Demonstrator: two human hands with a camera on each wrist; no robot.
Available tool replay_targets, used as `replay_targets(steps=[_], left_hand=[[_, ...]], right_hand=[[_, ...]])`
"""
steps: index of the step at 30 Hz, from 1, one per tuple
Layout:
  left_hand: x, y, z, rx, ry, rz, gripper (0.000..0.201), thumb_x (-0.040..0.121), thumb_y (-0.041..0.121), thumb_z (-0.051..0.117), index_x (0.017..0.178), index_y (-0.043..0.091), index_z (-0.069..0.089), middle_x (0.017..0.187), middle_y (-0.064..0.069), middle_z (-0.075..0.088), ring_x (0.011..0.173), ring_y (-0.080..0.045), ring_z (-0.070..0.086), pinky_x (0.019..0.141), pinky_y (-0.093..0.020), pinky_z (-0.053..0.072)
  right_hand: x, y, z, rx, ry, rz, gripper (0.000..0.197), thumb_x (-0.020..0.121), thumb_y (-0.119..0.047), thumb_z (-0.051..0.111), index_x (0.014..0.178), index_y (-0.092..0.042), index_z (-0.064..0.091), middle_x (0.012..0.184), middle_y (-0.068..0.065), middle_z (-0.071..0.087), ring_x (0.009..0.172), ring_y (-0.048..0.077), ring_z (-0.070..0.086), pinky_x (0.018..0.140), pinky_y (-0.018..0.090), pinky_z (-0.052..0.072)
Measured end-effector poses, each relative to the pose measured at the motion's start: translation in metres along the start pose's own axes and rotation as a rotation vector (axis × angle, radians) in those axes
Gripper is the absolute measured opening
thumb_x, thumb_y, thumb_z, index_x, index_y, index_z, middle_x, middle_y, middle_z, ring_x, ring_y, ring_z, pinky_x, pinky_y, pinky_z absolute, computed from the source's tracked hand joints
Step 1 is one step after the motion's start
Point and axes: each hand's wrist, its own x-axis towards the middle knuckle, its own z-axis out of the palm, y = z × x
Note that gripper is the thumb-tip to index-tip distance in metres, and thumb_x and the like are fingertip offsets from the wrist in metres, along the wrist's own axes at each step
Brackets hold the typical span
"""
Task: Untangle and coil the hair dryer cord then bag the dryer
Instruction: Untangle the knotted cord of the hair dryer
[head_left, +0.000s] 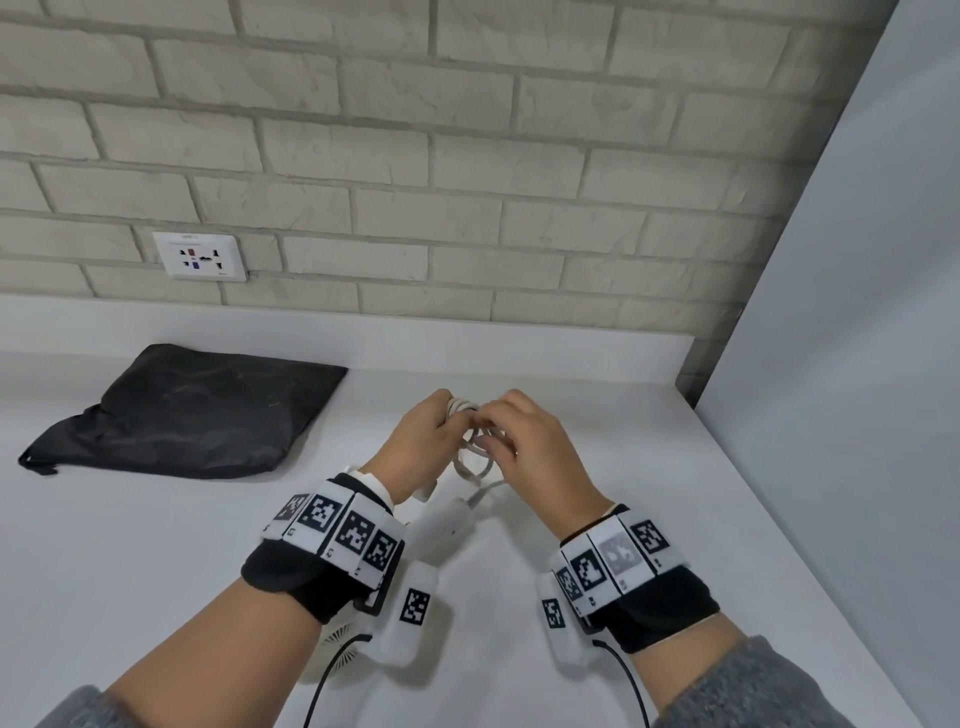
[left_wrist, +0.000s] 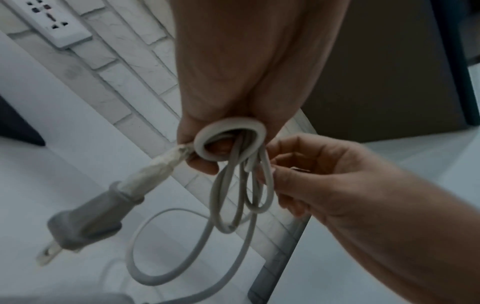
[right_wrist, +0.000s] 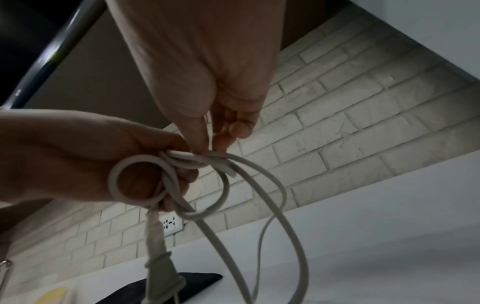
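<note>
i see the cord (left_wrist: 235, 181) looped in midair above the white counter (head_left: 156, 545), plug (left_wrist: 85, 226) dangling. my left hand (head_left: 423, 441) grips the loops; my right hand (head_left: 524, 447) pinches a strand. the dryer (head_left: 447, 525) lies below, black bag (head_left: 182, 410) well left.

The head view is bright and evenly lit, with soft shadows under the wrists on the white counter (head_left: 675, 467) and lines bowed toward the edges. Both wrist views are dim and grainy — strongly warped, and the nearest skin blurs — while the brick wall (right_wrist: 363, 123) catches light.
</note>
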Motion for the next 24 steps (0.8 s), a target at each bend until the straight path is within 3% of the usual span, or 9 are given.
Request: replay_targets(steps=[5, 6, 8, 10, 14, 17, 19, 22, 24], left_hand=[[-0.007, 0.01, -0.005, 0.002, 0.032, 0.125, 0.031, 0.093, 0.004, 0.04, 0.068, -0.006, 0.054, 0.064, -0.008, 0.039, 0.054, -0.006, 0.04, 0.049, -0.008, 0.038], [-0.005, 0.008, -0.008, 0.025, 0.079, 0.12, 0.032, 0.093, 0.005, 0.04, 0.067, -0.007, 0.055, 0.064, -0.008, 0.039, 0.058, -0.004, 0.041, 0.055, -0.009, 0.038], [0.0, -0.001, -0.014, 0.045, 0.149, 0.021, 0.031, 0.093, 0.014, 0.044, 0.064, 0.004, 0.05, 0.073, -0.003, 0.042, 0.071, -0.007, 0.043, 0.066, -0.017, 0.038], [0.003, -0.011, -0.015, 0.02, 0.141, -0.078, 0.029, 0.094, 0.021, 0.046, 0.065, 0.013, 0.044, 0.077, -0.004, 0.045, 0.07, -0.018, 0.044, 0.06, -0.021, 0.038], [0.006, -0.018, -0.008, -0.15, 0.25, -0.151, 0.026, 0.092, 0.02, 0.048, 0.068, 0.014, 0.041, 0.074, -0.008, 0.052, 0.071, -0.026, 0.05, 0.065, -0.035, 0.042], [0.005, -0.016, -0.008, -0.105, 0.311, -0.118, 0.022, 0.093, 0.018, 0.047, 0.073, 0.012, 0.042, 0.069, -0.001, 0.047, 0.066, -0.019, 0.045, 0.057, -0.026, 0.036], [0.004, -0.016, -0.01, -0.05, 0.323, -0.083, 0.016, 0.094, 0.019, 0.046, 0.083, 0.007, 0.044, 0.068, 0.001, 0.047, 0.063, -0.014, 0.043, 0.054, -0.023, 0.034], [0.001, -0.013, -0.008, 0.033, 0.315, -0.007, 0.014, 0.091, 0.02, 0.052, 0.086, 0.007, 0.047, 0.073, -0.002, 0.051, 0.066, -0.019, 0.048, 0.056, -0.023, 0.036], [0.0, -0.011, -0.004, 0.108, 0.266, 0.048, 0.014, 0.084, 0.02, 0.061, 0.081, 0.011, 0.052, 0.087, -0.01, 0.054, 0.075, -0.027, 0.055, 0.065, -0.029, 0.044]], right_hand=[[0.001, 0.002, 0.007, -0.175, -0.005, 0.002, 0.011, 0.091, -0.011, 0.049, 0.092, -0.001, 0.055, 0.089, 0.013, 0.054, 0.074, 0.031, 0.054, 0.064, 0.037, 0.04], [0.001, 0.006, 0.004, -0.132, 0.035, 0.046, 0.01, 0.091, -0.009, 0.049, 0.089, -0.001, 0.053, 0.085, 0.011, 0.053, 0.073, 0.028, 0.051, 0.065, 0.034, 0.039], [-0.001, 0.018, -0.006, -0.013, 0.202, 0.139, 0.006, 0.089, -0.005, 0.048, 0.087, -0.002, 0.053, 0.078, 0.004, 0.049, 0.07, 0.021, 0.046, 0.062, 0.021, 0.035], [-0.004, 0.026, -0.015, 0.04, 0.294, 0.176, 0.011, 0.089, -0.001, 0.047, 0.093, -0.003, 0.058, 0.08, 0.003, 0.052, 0.071, 0.016, 0.046, 0.063, 0.008, 0.035], [-0.011, 0.028, -0.013, 0.012, 0.224, 0.125, 0.016, 0.089, 0.001, 0.046, 0.092, -0.005, 0.06, 0.084, 0.001, 0.052, 0.068, 0.009, 0.046, 0.065, 0.006, 0.035], [-0.017, 0.031, -0.014, -0.005, 0.089, 0.118, 0.013, 0.085, 0.003, 0.049, 0.083, -0.007, 0.058, 0.073, -0.01, 0.044, 0.064, 0.002, 0.042, 0.062, 0.013, 0.034], [-0.022, 0.028, -0.015, -0.05, -0.104, 0.088, 0.011, 0.084, -0.002, 0.052, 0.082, -0.01, 0.059, 0.072, -0.012, 0.045, 0.069, 0.01, 0.044, 0.067, 0.023, 0.036], [-0.021, 0.008, -0.015, 0.063, -0.261, 0.095, 0.017, 0.088, -0.018, 0.055, 0.104, -0.017, 0.057, 0.084, -0.008, 0.054, 0.083, 0.012, 0.049, 0.072, 0.022, 0.039], [-0.015, -0.007, -0.011, 0.237, -0.25, 0.202, 0.023, 0.09, -0.032, 0.052, 0.109, -0.019, 0.056, 0.081, -0.005, 0.06, 0.077, 0.011, 0.056, 0.071, 0.021, 0.042]])
